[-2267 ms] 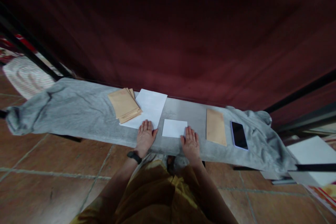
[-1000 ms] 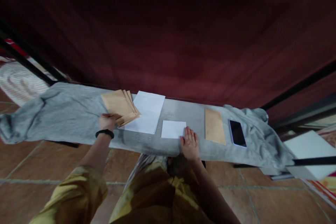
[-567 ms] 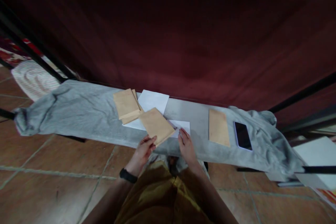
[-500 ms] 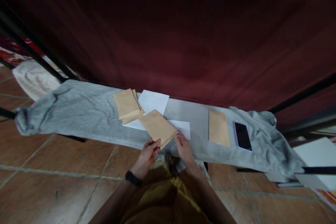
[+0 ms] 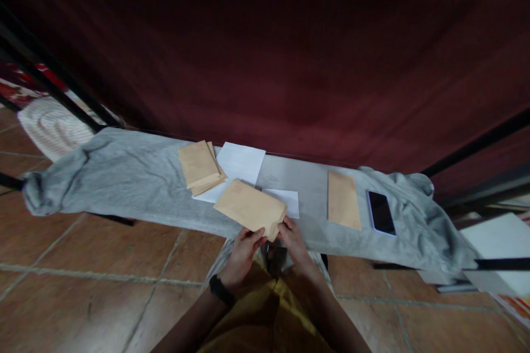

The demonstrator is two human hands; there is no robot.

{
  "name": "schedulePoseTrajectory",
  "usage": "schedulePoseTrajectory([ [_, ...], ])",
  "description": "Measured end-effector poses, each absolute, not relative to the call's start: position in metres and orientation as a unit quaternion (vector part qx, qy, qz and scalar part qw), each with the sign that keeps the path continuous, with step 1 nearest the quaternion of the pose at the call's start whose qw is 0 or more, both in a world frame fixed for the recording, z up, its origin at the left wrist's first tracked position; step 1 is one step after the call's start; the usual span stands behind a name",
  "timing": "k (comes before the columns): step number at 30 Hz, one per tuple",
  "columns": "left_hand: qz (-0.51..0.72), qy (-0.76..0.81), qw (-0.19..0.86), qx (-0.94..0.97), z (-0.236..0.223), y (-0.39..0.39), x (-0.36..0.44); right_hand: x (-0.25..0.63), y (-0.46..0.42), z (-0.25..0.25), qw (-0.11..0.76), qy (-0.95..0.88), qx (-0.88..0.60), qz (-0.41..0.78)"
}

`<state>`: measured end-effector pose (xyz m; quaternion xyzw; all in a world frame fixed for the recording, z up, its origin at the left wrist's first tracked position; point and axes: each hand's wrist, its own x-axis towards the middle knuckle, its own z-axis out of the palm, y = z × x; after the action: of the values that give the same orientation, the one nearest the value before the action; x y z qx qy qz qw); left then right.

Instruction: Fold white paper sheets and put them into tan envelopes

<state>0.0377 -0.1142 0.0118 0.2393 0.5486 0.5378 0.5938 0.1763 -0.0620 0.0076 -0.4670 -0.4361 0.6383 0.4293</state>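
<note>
A brown paper envelope [image 5: 250,204] is held between both hands above the front edge of the grey cloth. My left hand [image 5: 245,248] pinches its lower edge, thumb on top. At its right end, where the flap is, my right hand [image 5: 291,236] grips the corner with closed fingers. Just behind the envelope lie a folded white sheet [image 5: 290,201] and a larger white sheet [image 5: 242,159]. To the left rests a loose stack of brown envelopes [image 5: 199,164], partly on white paper. Another single brown envelope [image 5: 344,200] lies flat farther right.
The grey cloth [image 5: 136,176] covers a long narrow surface, bunched at both ends. A phone [image 5: 381,213] lies on it at the right. A dark red curtain [image 5: 265,94] hangs right behind. Black metal bars [image 5: 476,146] stand at both sides; tiled floor [image 5: 174,265] shows in front.
The held envelope has turned clockwise and come slightly lower, its right end now bending up at the flap. My left hand has moved right, closer to my right hand.
</note>
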Motion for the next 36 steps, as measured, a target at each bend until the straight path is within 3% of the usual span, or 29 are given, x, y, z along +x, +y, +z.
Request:
schedulePoseTrajectory([
  [6,0.496,0.533,0.643,0.238,0.013,-0.113,0.034,0.184,-0.059,0.016,0.428,-0.398,-0.454,0.672],
  [12,0.406,0.532,0.668,0.325,0.017,-0.126,0.047,0.195,-0.047,0.006,0.435,-0.498,-0.526,0.535],
  [14,0.389,0.563,0.582,0.439,0.022,-0.123,0.046,0.203,-0.046,0.003,0.432,-0.522,-0.538,0.502],
  [17,0.351,0.587,0.314,0.659,0.035,-0.106,0.037,0.213,-0.045,0.002,0.447,-0.531,-0.519,0.499],
  [19,0.262,0.565,0.169,0.764,0.043,-0.09,0.028,0.218,-0.045,0.002,0.456,-0.527,-0.49,0.524],
  [21,0.193,0.547,0.098,0.809,0.047,-0.075,0.019,0.221,-0.043,0.003,0.452,-0.527,-0.466,0.548],
  [27,0.103,0.504,0.1,0.852,0.039,-0.059,0.008,0.23,-0.044,-0.005,0.43,-0.547,-0.469,0.544],
  [33,0.116,0.522,0.066,0.842,0.035,-0.064,0.014,0.237,-0.053,0.01,0.458,-0.602,-0.592,0.277],
  [36,0.122,0.532,0.054,0.836,0.035,-0.066,0.016,0.235,-0.059,0.022,0.462,-0.629,-0.565,0.267],
])
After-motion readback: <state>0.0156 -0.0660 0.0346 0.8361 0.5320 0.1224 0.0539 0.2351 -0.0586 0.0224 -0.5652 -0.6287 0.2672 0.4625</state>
